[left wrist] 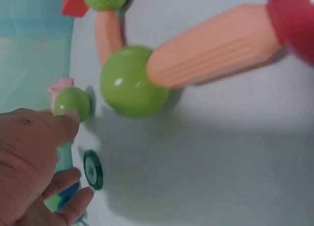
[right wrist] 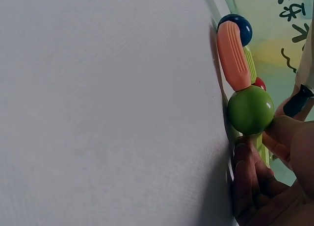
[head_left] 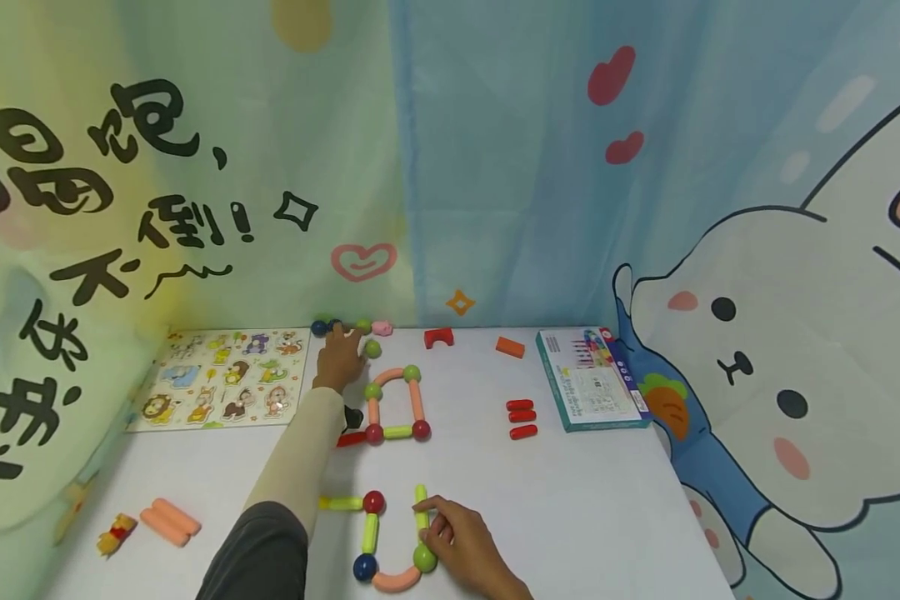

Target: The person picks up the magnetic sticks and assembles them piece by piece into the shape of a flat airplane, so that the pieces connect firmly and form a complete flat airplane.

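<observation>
My left hand (head_left: 339,360) reaches to the back edge of the table, beside dark blue balls (head_left: 319,327) and green balls (head_left: 372,348). Its fingers are spread in the left wrist view; the thumb overlaps a green ball (left wrist: 73,103), and two fingertips are near a green-rimmed disc (left wrist: 93,170). Closer in, my right hand (head_left: 461,537) pinches a yellow-green rod (head_left: 421,497) just beyond another green ball (head_left: 424,557). That ball joins a curved orange rod (head_left: 396,581), which leads to a dark blue ball (head_left: 365,568). A yellow-green rod (head_left: 370,533) links this to a red ball (head_left: 373,502).
A closed frame of rods and balls (head_left: 397,432) lies mid-table. Red rods (head_left: 522,417), an orange block (head_left: 510,347) and a box (head_left: 592,379) are to the right. Leftward lie a sticker sheet (head_left: 221,379), orange rods (head_left: 170,522) and a small bear figure (head_left: 116,534).
</observation>
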The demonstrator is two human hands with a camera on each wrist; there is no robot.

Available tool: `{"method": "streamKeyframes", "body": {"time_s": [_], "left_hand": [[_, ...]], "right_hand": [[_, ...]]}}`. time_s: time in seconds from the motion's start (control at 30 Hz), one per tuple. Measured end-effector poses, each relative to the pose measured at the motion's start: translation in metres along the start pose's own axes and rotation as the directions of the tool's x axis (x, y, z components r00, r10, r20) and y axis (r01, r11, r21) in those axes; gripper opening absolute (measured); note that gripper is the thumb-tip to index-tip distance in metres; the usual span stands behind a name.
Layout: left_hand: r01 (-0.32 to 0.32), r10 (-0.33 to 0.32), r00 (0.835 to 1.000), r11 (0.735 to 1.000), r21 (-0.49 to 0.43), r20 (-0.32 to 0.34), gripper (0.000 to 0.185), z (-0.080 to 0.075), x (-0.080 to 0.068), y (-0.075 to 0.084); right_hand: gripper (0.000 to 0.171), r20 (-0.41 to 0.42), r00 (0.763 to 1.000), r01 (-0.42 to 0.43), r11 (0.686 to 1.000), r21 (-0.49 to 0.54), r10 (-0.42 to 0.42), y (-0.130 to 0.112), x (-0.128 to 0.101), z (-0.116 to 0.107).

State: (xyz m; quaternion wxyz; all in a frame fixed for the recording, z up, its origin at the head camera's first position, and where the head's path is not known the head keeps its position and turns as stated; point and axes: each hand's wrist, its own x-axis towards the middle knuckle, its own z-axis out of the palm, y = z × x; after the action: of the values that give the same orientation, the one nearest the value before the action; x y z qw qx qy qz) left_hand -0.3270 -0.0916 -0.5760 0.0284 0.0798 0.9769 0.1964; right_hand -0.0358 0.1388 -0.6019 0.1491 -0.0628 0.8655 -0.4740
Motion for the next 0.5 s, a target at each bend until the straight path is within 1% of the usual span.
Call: {"method": "streamKeyframes", "body": {"time_s": [0.07,0.17,0.23,0.33,0.43,0.5], "left_hand": [[-0.044,0.044,0.999,0.999,0.009,0.014,0.046,0.003,-0.003,0.006],[-0.092,0.092,0.995,0.996,0.019,0.026,0.037,0.01,-0.007,0.014],[-0.123,0.123,0.992,0.992,0.021,0.015,0.033,0.015,-0.008,0.016],[-0.131,0.131,0.991,0.991,-0.014,0.001,0.03,0.018,-0.009,0.019],[-0.113,0.114,0.994,0.99,-0.089,0.0,0.03,0.013,-0.014,0.025],[-0.127,0.128,0.992,0.982,-0.138,-0.004,0.03,0.008,-0.021,0.031]], "right_hand": [[0.029,-0.005,1.0,-0.001,1.0,0.002,0.001,0.001,-0.001,0.0],[0.029,-0.007,1.0,0.003,1.0,0.003,-0.003,0.003,-0.001,0.002],[0.029,-0.008,1.0,0.004,1.0,0.001,-0.004,0.004,0.0,0.003],[0.029,-0.008,1.0,0.004,1.0,-0.003,-0.004,0.003,0.0,0.003],[0.029,-0.006,1.0,-0.001,1.0,-0.005,0.001,0.001,-0.001,0.002],[0.029,-0.005,1.0,-0.005,1.0,-0.009,0.005,-0.001,-0.001,0.0]]}}
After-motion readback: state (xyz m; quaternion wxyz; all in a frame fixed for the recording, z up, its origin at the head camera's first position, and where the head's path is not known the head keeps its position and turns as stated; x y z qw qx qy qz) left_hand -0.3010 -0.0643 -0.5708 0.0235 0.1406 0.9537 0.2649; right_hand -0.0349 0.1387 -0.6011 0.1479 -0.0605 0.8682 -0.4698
